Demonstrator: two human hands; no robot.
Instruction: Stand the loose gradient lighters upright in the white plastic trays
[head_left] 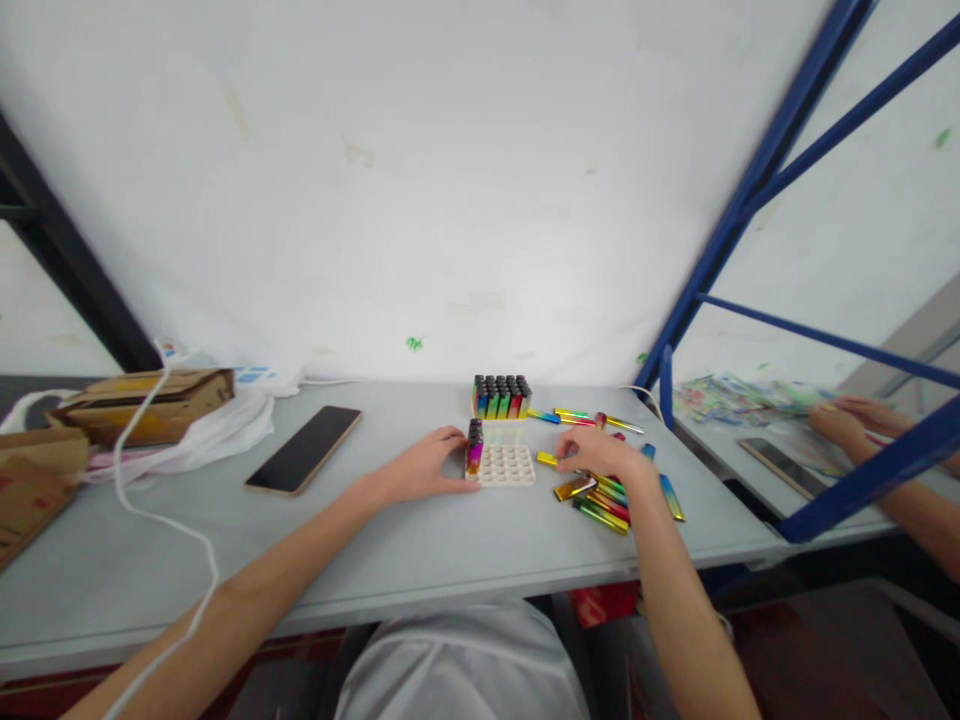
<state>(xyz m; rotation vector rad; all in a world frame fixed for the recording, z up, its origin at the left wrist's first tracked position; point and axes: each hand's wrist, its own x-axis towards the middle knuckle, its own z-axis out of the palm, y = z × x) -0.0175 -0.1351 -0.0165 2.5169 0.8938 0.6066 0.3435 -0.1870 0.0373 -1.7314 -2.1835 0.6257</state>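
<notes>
A white tray with round holes [508,466] lies on the grey table, with a few purple-and-red lighters [475,448] upright along its left side. My left hand [433,464] is at the tray's left edge, thumb and fingers apart. My right hand [596,452] is over the loose lighters right of the tray, its fingers closed at a yellow lighter [547,459]. Several shiny coloured lighters [602,507] lie in a loose pile under and beside that hand. Behind the tray stands a full block of upright lighters [501,398] with black tops.
A phone [304,450] lies to the left. Further left are cardboard boxes [150,402], a plastic bag [187,440] and a white cable [169,520]. Blue metal bars [720,250] rise on the right; beyond them another person's hands [855,425] are over a neighbouring table.
</notes>
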